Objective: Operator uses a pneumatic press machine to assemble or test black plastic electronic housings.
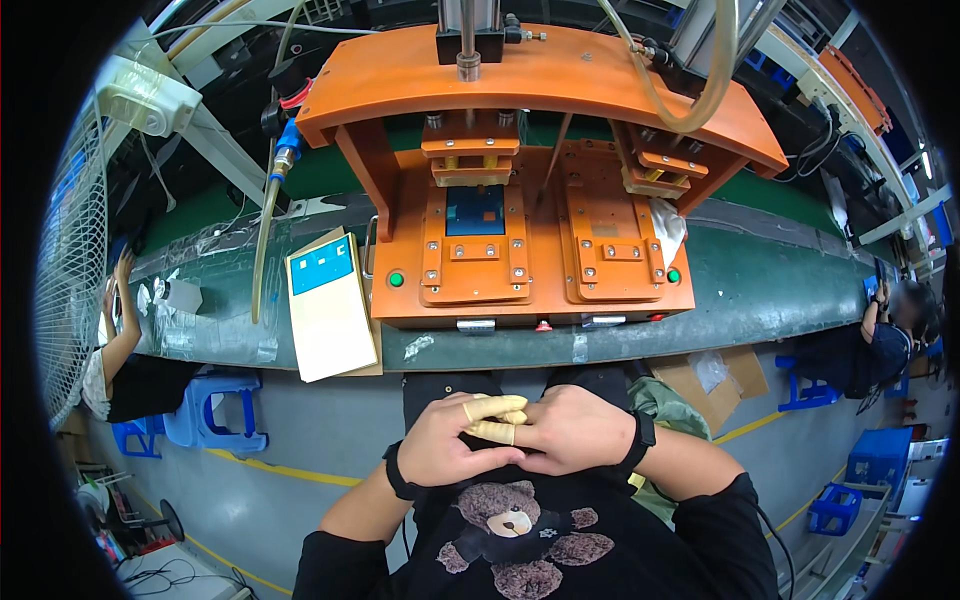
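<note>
The left hand (455, 445) and the right hand (575, 430) rest together in the lap, fingers interlaced and pressed against each other, pinching nothing. Pale yellow finger cots (497, 420) cover a few of the fingertips where the hands meet; which hand each cot belongs to is hard to tell. A dark band sits on each wrist, and just below the hands a brown teddy bear print (515, 530) shows on the black top.

Just beyond the hands runs the edge of the green surface (760, 290). Straight ahead of the hands on it stands an orange press fixture (540, 190) with two plates side by side; the left plate holds a blue part (475, 212) in its recess, the right plate looks bare. Green buttons (397, 279) sit at each front corner of the fixture. Its orange top beam arches over both plates, with clear hoses (690, 90) hanging from the right end.

Ahead and to the left of the hands a cream-coloured card pad (330, 310) overhangs the surface edge. To the right of the hands, below the surface, stands an open cardboard box (715, 385). Far left and far right, other people sit on blue stools (215, 410) at the same surface
</note>
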`<state>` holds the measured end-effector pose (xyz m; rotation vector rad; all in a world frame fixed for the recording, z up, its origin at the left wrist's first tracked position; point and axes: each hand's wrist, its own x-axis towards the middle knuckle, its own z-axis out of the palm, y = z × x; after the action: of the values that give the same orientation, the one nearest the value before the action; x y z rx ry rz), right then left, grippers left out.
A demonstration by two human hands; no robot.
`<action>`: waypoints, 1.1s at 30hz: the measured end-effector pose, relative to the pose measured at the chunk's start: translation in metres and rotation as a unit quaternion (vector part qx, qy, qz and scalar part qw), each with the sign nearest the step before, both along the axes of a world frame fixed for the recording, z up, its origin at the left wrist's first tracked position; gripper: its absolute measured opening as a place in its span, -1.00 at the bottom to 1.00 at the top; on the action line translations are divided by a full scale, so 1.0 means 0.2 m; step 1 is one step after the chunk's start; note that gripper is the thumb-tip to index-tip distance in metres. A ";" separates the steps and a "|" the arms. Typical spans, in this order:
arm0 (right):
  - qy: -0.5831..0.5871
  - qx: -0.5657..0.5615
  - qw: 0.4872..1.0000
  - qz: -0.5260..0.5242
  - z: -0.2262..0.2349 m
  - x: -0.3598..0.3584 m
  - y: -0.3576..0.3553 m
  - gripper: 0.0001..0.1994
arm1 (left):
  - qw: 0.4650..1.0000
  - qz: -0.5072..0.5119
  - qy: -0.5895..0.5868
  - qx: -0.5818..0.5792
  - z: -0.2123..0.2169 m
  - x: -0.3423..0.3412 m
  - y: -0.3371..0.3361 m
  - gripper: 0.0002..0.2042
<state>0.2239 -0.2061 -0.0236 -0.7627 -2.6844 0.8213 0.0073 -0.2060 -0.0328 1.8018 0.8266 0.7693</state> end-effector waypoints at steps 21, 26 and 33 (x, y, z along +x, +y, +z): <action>-0.002 0.026 0.997 -0.069 -0.06 0.02 -0.01 -0.44 | 0.992 0.042 0.040 0.114 -0.05 0.01 0.02 -0.40; 0.022 -0.006 0.986 -0.166 -0.07 -0.05 -0.07 -0.12 | 0.953 0.212 -0.022 0.216 -0.16 0.05 -0.07 -0.70; 0.043 -0.059 0.976 -0.204 -0.08 -0.12 -0.11 -0.07 | 0.977 0.177 -0.085 0.088 -0.15 0.08 -0.05 -0.80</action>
<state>0.1995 -0.2275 -0.0394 -1.2216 -2.2997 0.8850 0.0240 -0.2151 -0.0622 1.7316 1.0042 1.2441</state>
